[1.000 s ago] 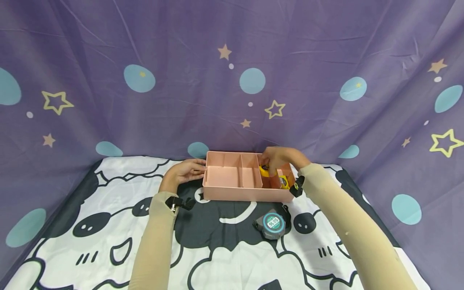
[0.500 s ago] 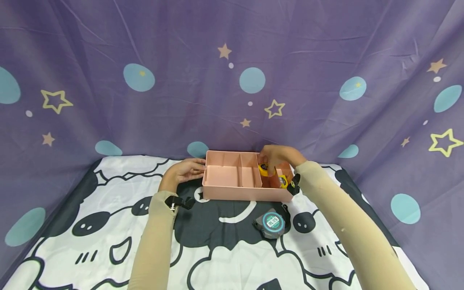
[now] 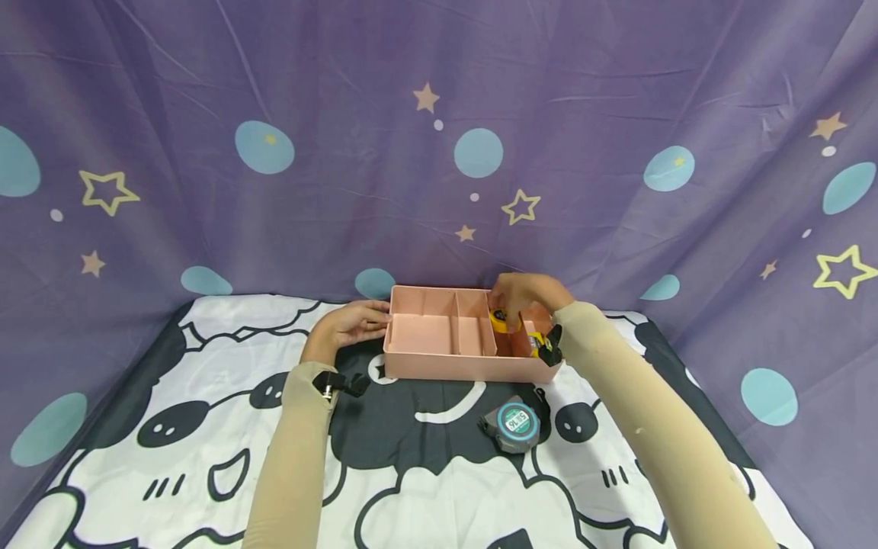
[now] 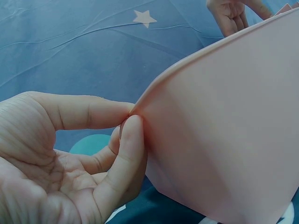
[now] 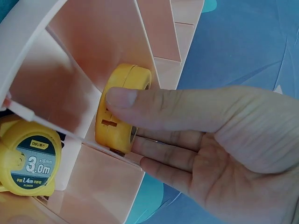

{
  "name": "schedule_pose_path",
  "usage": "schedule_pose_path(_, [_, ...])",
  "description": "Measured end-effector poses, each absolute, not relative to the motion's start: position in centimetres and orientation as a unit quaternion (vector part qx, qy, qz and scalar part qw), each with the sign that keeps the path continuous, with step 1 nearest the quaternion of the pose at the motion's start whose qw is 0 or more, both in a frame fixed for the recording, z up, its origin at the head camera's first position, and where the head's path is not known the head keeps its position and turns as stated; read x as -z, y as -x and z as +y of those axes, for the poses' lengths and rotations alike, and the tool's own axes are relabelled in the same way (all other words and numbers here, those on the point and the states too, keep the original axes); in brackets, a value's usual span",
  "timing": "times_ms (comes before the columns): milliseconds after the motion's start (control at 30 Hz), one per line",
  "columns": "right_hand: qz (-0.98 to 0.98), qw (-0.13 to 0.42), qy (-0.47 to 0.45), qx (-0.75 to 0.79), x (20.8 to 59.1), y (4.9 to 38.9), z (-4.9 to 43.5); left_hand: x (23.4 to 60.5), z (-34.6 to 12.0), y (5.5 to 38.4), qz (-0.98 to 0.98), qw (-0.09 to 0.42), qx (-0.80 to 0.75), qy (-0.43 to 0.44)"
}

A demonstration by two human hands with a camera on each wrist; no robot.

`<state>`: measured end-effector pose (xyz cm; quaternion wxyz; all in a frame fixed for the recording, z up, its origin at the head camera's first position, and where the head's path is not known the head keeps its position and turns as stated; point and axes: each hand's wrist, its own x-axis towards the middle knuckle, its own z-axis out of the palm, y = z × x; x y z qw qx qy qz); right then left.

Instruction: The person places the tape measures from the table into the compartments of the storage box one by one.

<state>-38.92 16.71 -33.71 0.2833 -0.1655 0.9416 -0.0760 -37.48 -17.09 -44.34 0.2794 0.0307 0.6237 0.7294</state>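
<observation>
My left hand (image 3: pixel 350 326) is at the left end of a pink divided storage box (image 3: pixel 466 369); in the left wrist view, its thumb and a finger pinch the box corner at the rim. With my right hand (image 3: pixel 524 296) I hold a yellow tape measure (image 5: pixel 122 109) inside a right-hand compartment. The thumb lies on its side and the other fingers reach behind, partly hidden. A second yellow tape measure (image 5: pixel 32 158), labelled 3.0m, sits beyond a divider in the neighbouring compartment. A grey tape measure (image 3: pixel 516 425) with a blue ring lies on the cloth before the box.
The box stands on a black and white cartoon cloth (image 3: pixel 439 503), close to its far edge. Behind it hangs a purple curtain (image 3: pixel 357 114) with stars and dots. Thin pink dividers (image 3: pixel 456 324) separate the box's compartments.
My right wrist and forearm have shifted slightly left, while the fingers stay at the yellow tape measure. My left hand, the box and the grey tape measure have not moved.
</observation>
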Motion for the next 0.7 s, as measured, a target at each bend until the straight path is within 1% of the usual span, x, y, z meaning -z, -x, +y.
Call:
schedule_pose_path(300, [0.944,0.275,0.173,0.058,34.25,39.24,16.55,44.41,-16.97,37.42,0.628,0.281,-0.726,-0.027])
schedule_pose_path(700, [0.942,0.281,0.172,0.064,34.5,39.72,16.45,44.23,-17.13,37.43,0.624,0.28,-0.73,-0.026])
